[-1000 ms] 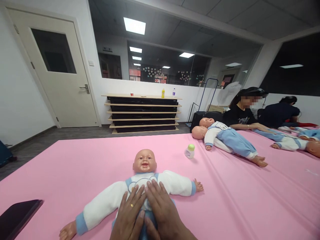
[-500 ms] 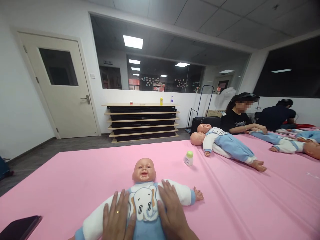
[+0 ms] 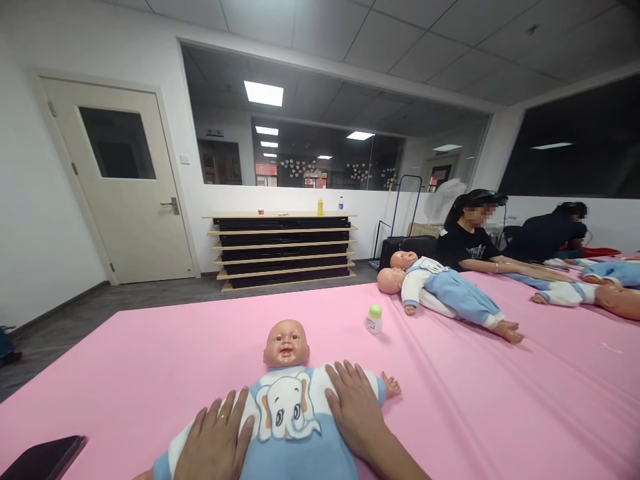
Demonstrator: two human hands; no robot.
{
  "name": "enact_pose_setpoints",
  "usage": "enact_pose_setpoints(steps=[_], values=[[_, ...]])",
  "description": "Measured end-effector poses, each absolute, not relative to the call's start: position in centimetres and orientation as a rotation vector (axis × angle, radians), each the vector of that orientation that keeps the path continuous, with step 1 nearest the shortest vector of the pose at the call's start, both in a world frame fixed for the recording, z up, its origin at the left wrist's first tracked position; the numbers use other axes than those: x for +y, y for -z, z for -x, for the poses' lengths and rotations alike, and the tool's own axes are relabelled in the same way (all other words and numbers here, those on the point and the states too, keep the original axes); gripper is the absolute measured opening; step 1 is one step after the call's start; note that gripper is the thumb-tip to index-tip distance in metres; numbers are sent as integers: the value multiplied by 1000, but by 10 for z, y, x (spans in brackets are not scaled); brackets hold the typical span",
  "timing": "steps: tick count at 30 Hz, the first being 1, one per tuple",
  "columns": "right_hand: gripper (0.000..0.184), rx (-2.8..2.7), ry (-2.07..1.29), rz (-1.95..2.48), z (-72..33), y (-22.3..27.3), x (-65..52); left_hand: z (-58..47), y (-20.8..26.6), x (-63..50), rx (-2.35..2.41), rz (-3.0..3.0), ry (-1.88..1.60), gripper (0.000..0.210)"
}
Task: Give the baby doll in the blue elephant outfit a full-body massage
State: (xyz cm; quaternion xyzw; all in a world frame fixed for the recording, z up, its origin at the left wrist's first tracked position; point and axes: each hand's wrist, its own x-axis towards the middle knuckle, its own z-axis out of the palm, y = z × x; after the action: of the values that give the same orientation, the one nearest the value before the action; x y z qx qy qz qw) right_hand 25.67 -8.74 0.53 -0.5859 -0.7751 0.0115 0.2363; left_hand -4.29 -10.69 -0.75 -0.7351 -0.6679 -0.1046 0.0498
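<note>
A baby doll [image 3: 287,343] lies face up before me, dressed in a white and blue outfit with an elephant [image 3: 289,408] on the chest. My left hand [image 3: 215,437] rests flat on the doll's sleeve at the left of the picture, fingers stretched out and a ring on one of them. Across the chest, my right hand [image 3: 356,407] lies open on the other upper sleeve, close to the shoulder. Neither hand grips anything. The doll's small hand [image 3: 391,385] sticks out past the cuff on the right. Its legs are out of the picture.
The pink table cover [image 3: 165,360] spreads under everything. A small bottle with a green cap [image 3: 373,320] stands beyond the doll. At lower left lies a dark phone [image 3: 45,459]. More dolls [image 3: 455,293] lie to the right, near a seated person in black [image 3: 470,233].
Both my hands have slid outward from the chest onto the sleeves, left hand leftward, right hand rightward. More of the chest shows. The seated person's arm now reaches further right.
</note>
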Motion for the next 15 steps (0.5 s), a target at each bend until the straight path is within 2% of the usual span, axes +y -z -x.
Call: enact_pose_setpoints(steps=[7, 15], values=[[52, -2039, -9, 1810, -302, 1, -96, 43, 3, -108, -2024, 2254, 288, 66], [76, -1922, -81, 1890, -319, 5, -97, 38, -4, -113, -2008, 2264, 377, 66]])
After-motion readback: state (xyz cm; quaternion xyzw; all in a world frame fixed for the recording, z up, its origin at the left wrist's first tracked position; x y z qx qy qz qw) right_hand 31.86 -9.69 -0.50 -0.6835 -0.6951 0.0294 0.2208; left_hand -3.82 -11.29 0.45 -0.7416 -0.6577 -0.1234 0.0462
